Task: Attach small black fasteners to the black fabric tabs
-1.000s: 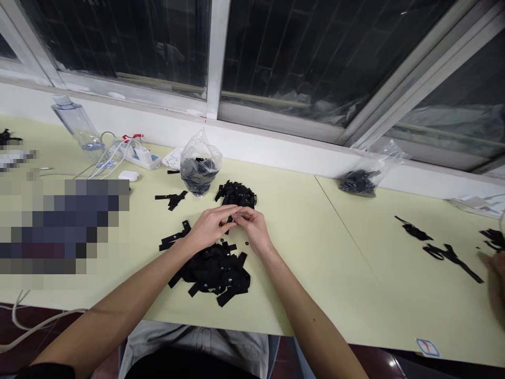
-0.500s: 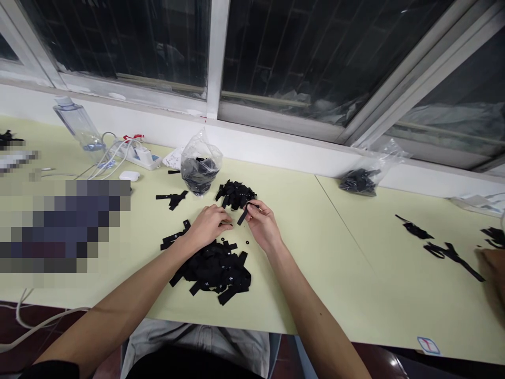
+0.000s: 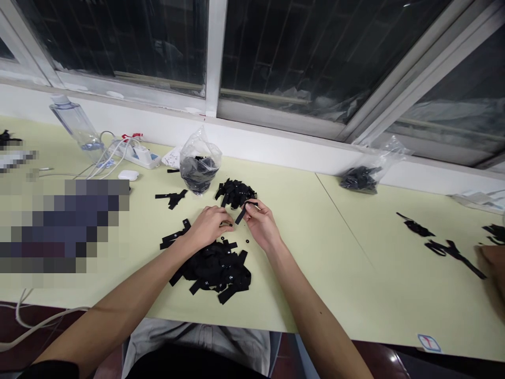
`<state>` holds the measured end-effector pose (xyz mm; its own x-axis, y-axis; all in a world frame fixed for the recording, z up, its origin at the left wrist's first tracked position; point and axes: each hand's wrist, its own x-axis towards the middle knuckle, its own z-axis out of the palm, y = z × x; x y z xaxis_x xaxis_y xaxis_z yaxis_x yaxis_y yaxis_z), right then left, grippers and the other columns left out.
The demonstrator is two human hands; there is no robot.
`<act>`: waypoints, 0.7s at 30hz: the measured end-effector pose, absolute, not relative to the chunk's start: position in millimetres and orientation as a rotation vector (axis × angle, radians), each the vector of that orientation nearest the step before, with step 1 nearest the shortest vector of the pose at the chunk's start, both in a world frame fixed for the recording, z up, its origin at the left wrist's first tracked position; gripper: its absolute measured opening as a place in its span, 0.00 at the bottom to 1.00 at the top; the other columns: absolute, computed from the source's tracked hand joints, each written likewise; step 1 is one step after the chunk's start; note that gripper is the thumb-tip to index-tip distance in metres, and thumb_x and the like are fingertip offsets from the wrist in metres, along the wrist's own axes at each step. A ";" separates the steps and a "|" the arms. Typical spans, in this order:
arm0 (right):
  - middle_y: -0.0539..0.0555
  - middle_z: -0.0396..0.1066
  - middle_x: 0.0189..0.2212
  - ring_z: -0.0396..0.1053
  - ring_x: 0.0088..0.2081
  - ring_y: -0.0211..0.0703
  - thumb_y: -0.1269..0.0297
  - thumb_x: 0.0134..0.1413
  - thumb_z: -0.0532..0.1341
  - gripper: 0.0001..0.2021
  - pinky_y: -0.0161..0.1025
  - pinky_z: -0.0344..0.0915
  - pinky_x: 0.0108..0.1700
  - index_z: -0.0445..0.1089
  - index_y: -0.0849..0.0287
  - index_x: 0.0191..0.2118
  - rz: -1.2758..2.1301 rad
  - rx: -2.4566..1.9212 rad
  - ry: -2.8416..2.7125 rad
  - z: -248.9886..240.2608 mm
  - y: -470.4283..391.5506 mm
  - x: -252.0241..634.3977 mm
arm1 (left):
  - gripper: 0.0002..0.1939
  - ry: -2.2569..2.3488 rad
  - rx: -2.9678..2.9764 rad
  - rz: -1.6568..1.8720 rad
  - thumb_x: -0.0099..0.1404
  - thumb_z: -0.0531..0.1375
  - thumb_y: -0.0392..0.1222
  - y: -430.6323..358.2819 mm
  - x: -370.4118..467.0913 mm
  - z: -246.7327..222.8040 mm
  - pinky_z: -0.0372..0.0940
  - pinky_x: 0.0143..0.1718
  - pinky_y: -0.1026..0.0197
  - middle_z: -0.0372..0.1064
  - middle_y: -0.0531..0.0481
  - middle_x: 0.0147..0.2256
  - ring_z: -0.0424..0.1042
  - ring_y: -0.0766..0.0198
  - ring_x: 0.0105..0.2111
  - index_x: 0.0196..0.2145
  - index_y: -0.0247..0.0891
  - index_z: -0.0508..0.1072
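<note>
My right hand (image 3: pixel 263 225) pinches a short black fabric strap (image 3: pixel 240 216), whose free end points down and left toward my other hand. At the fingertips of my left hand (image 3: pixel 208 227) is a small black ring (image 3: pixel 231 225), gripped between thumb and fingers. Two more little rings lie on the table below, a left one (image 3: pixel 222 238) and a right one (image 3: pixel 247 241). A large heap of black straps (image 3: pixel 215 266), some with white marks, spreads under my left wrist. Just beyond my hands is a smaller heap of straps (image 3: pixel 235 191).
A clear bag of black pieces (image 3: pixel 200 171) stands behind the heaps; another bag (image 3: pixel 360 179) lies by the window. At left are a water bottle (image 3: pixel 77 123), a power strip (image 3: pixel 144 157) with cables and a white case (image 3: pixel 128 175). Loose straps (image 3: pixel 453 252) lie far right.
The hands hold nearly the same pose. The strap's free end has come slightly closer to the left fingertips, and the ring there shows a little more clearly.
</note>
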<state>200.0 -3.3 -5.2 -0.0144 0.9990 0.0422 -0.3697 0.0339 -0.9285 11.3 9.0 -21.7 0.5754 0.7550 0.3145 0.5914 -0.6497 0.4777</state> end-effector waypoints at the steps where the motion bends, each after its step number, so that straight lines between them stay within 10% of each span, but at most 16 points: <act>1: 0.50 0.72 0.32 0.61 0.28 0.38 0.57 0.44 0.72 0.13 0.40 0.62 0.33 0.74 0.52 0.37 1.355 -0.888 -0.963 -5.0 -3.4 199.8 | 0.07 1.105 2.485 0.718 0.64 0.64 0.46 9.0 11.8 -22.2 0.61 0.48 0.53 0.75 0.49 0.39 0.72 0.55 0.43 0.37 0.42 0.79; 21: 0.51 0.72 0.32 0.63 0.29 0.38 0.58 0.45 0.72 0.13 0.39 0.62 0.33 0.75 0.53 0.37 1.377 -0.875 -0.977 -5.5 -4.5 197.6 | 0.05 1.173 2.520 0.691 0.65 0.63 0.42 8.4 14.8 -24.3 0.59 0.46 0.54 0.73 0.48 0.36 0.69 0.55 0.41 0.34 0.38 0.74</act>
<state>197.6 -4.5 -5.5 -0.0443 0.9980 0.0449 -0.3718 0.0253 -0.9280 14.8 8.4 -24.3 0.5569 0.7729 0.3042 0.6407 -0.6328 0.4348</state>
